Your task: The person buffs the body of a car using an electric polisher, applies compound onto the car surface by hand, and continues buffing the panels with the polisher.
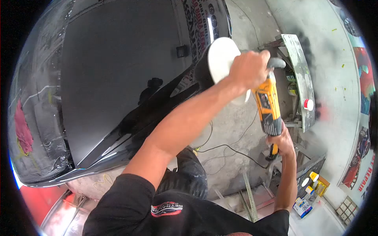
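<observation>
My left hand point(250, 69) is closed at the front of a yellow and black polisher point(268, 100), beside its grey front handle point(277, 63). At the rear grip, my right hand point(283, 141) wraps around the tool's body. A round white pad point(223, 59) sits at the polisher's head, tilted toward the car; my left hand and forearm hide part of it. The pad's left rim overlaps the edge of the shiny black car panel point(114, 74) in this view. From the tool's lower end a dark cord point(236, 151) runs down to the floor.
A paint-spotted board point(293, 55) on a stand holds a red and white tub point(308, 104) to the right. Yellow-capped bottles point(314, 176) and a blue-white container point(302, 207) stand lower right. Cords cross the concrete floor point(240, 23). A pink cloth point(23, 129) lies far left.
</observation>
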`<state>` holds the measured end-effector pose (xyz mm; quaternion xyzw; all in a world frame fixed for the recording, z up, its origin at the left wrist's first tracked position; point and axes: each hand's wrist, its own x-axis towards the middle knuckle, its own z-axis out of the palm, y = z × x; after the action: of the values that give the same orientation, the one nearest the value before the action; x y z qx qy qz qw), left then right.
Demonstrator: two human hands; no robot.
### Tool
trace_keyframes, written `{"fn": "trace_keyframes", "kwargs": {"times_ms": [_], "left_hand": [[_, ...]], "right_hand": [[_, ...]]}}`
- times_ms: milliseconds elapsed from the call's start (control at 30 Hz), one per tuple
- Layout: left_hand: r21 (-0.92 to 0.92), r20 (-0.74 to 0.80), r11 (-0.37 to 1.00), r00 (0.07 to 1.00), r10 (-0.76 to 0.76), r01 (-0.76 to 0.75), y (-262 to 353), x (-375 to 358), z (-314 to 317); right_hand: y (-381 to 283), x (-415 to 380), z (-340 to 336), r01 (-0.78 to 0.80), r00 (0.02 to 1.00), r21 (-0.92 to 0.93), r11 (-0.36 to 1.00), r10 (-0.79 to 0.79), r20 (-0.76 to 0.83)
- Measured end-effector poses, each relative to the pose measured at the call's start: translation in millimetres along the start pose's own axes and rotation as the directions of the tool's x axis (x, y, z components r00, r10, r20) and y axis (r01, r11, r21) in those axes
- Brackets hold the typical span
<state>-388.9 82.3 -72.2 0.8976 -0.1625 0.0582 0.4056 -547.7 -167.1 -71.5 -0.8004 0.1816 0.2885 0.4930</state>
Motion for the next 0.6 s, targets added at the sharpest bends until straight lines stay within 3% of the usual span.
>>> {"fn": "trace_keyframes", "kwargs": {"times_ms": [33, 200, 233, 300, 400, 567, 600], "left_hand": [[0.018, -0.012, 1.0, 1.0, -0.002, 0.002, -5.0, 12.3, 2.4], [0.095, -0.186, 0.995, 0.981, 0.053, -0.035, -30.2, 70.7, 9.9], [0.009, -0.219, 1.0, 0.975, 0.029, -0.028, -29.5, 74.6, 8.9], [-0.002, -0.21, 0.999, 0.977, -0.036, 0.037, -25.0, 67.7, 1.2], [-0.042, -0.317, 0.998, 0.947, -0.054, 0.043, -7.0, 29.9, -24.3], [-0.066, -0.406, 0.996, 0.91, -0.08, 0.058, 9.2, -42.1, -69.2], [-0.074, -0.419, 0.995, 0.904, -0.089, 0.064, 9.9, -56.7, -84.3]], "right_hand": [[4.1, 11.8, 3.2, 0.015, 1.0, 0.102, 0.995, -0.013, -0.016], [-29.3, 52.8, 2.4, 0.108, 0.99, 0.149, 0.983, -0.092, -0.11], [-38.3, 53.9, -2.9, 0.111, 0.992, 0.182, 0.977, -0.098, -0.079], [-37.7, 55.4, -11.5, 0.089, 0.996, 0.126, 0.988, -0.084, -0.043], [-51.5, 18.2, -0.1, 0.151, 0.987, 0.054, 0.987, -0.147, -0.068], [-72.1, -41.1, 26.4, 0.058, 0.995, -0.167, 0.984, -0.069, -0.067], [-74.3, -47.4, 35.5, 0.1, 0.993, -0.178, 0.979, -0.111, -0.05]]}}
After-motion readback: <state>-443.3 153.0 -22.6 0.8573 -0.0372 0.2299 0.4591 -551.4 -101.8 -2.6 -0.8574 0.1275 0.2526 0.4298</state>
